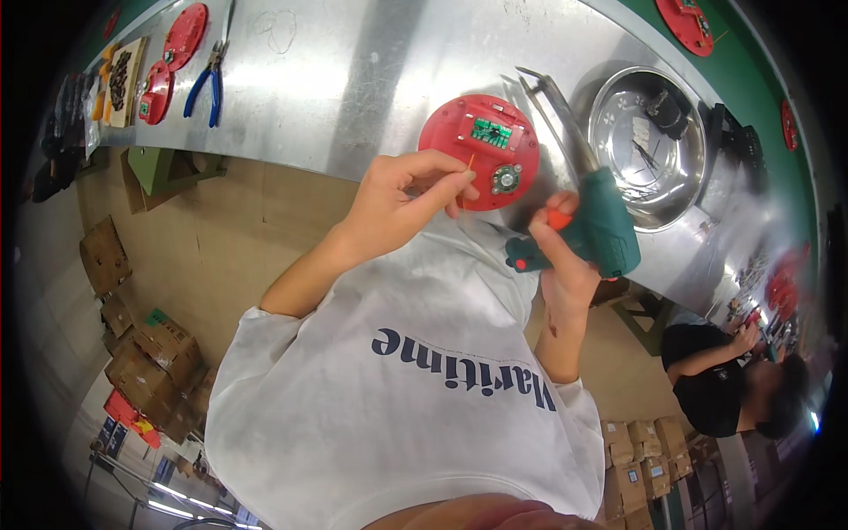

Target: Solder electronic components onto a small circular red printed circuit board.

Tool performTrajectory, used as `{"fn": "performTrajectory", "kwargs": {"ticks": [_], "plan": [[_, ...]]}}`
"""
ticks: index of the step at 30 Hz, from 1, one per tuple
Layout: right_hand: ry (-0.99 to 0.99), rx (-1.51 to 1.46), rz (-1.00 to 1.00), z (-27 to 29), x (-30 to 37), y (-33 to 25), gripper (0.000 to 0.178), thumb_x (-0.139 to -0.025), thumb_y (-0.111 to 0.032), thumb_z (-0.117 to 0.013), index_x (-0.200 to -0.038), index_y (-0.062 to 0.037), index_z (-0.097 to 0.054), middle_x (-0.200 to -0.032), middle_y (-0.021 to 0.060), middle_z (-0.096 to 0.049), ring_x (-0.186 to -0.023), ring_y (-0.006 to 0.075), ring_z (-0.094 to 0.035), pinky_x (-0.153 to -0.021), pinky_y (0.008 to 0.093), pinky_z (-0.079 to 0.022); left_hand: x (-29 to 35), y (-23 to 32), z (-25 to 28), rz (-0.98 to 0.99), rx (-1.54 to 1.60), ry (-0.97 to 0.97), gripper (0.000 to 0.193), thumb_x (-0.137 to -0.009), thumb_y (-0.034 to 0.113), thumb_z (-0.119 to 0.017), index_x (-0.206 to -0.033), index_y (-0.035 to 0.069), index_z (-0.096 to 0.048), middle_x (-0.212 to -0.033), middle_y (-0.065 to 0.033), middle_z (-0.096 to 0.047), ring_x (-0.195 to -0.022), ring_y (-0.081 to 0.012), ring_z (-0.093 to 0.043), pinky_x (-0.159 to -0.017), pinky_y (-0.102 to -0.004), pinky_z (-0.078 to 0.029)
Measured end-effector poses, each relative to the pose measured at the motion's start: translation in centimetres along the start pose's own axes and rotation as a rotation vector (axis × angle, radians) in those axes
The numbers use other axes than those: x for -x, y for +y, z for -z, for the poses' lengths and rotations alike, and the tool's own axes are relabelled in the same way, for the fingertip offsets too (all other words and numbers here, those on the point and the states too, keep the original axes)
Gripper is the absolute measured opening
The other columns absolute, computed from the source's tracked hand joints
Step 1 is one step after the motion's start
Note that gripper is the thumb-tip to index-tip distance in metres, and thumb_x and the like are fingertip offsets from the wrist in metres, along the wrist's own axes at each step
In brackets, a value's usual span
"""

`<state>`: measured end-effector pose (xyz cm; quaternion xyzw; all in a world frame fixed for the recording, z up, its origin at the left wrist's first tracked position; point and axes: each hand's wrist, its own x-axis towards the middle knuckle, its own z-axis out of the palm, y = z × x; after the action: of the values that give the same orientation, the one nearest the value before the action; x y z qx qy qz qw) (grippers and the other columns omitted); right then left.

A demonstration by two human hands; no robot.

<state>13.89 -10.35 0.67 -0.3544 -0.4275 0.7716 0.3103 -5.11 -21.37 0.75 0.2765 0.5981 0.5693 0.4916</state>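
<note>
A round red plastic housing [442, 132] lies on the metal bench near its front edge. It carries a green circuit board [491, 133] and a round metal speaker-like part [506, 179]. My left hand [397, 201] is over the housing's left side, thumb and forefinger pinched on a thin orange wire [472, 162]. My right hand [565, 269] grips a green pistol-shaped soldering gun [609, 221] with an orange trigger. Its long metal barrel [565, 119] points away from me, to the right of the housing, and its tip does not touch the board.
A shiny metal bowl [602, 168] with a black item and dark thin pieces stands to the right. Blue-handled pliers [208, 84] and more red housings [185, 35] lie at the left. A person in black [715, 380] works at the right. Cardboard boxes [155, 371] stand on the floor.
</note>
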Motion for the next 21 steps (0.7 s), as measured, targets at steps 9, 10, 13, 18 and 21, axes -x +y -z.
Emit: {"fn": "performTrajectory", "kwargs": {"ticks": [9,10,13,18,21], "plan": [[0.001,0.156,0.021,-3.3,-2.2,0.3,0.036,-0.073,0.010,-0.071,-0.105,0.0007,-0.057,-0.099,0.0080,-0.061,-0.081,0.0123,-0.063,-0.069,0.0244,-0.051,-0.4,1.0,-0.7,-0.200,-0.423,-0.042,0.011,-0.083,0.004,-0.066,-0.092,-0.001,-0.068,-0.077,-0.0088,-0.067,-0.060,-0.0138,-0.062,-0.052,-0.0261,-0.046],[-0.012,0.147,0.009,-3.3,-2.3,0.4,0.036,-0.073,0.010,-0.071,-0.105,0.0005,-0.057,-0.098,0.0082,-0.062,-0.082,0.0124,-0.063,-0.069,0.0245,-0.051,-0.5,0.9,-0.7,-0.194,-0.418,-0.045,0.011,-0.083,0.004,-0.066,-0.092,-0.001,-0.068,-0.077,-0.0088,-0.067,-0.060,-0.0138,-0.062,-0.052,-0.0261,-0.046],[-0.041,0.179,0.047,-3.1,-2.5,0.7,0.035,-0.073,0.010,-0.070,-0.105,0.0005,-0.057,-0.098,0.0082,-0.062,-0.081,0.0125,-0.063,-0.069,0.0248,-0.051,-0.8,0.3,-0.4,-0.405,-0.543,-0.084,0.012,-0.081,0.003,-0.067,-0.092,-0.001,-0.068,-0.078,-0.0098,-0.067,-0.061,-0.0176,-0.063,-0.052,-0.0284,-0.047],[-0.058,0.132,0.069,-3.1,-2.5,1.2,0.033,-0.074,0.011,-0.068,-0.104,0.0008,-0.057,-0.098,0.0085,-0.061,-0.081,0.0129,-0.063,-0.071,0.0255,-0.051,-0.3,1.4,-1.1,-0.238,-0.392,-0.070,0.013,-0.080,-0.002,-0.067,-0.094,-0.002,-0.068,-0.080,-0.0098,-0.069,-0.059,-0.0130,-0.062,-0.050,-0.0231,-0.045],[-0.036,0.087,0.011,-3.3,-2.4,0.8,0.035,-0.073,0.013,-0.066,-0.104,0.0002,-0.055,-0.100,0.0098,-0.058,-0.085,0.0149,-0.061,-0.076,0.0278,-0.050,-0.2,1.3,-1.8,-0.118,-0.348,-0.035,0.014,-0.079,-0.001,-0.069,-0.093,-0.002,-0.068,-0.079,-0.0100,-0.069,-0.056,-0.0134,-0.061,-0.048,-0.0220,-0.044]]}}
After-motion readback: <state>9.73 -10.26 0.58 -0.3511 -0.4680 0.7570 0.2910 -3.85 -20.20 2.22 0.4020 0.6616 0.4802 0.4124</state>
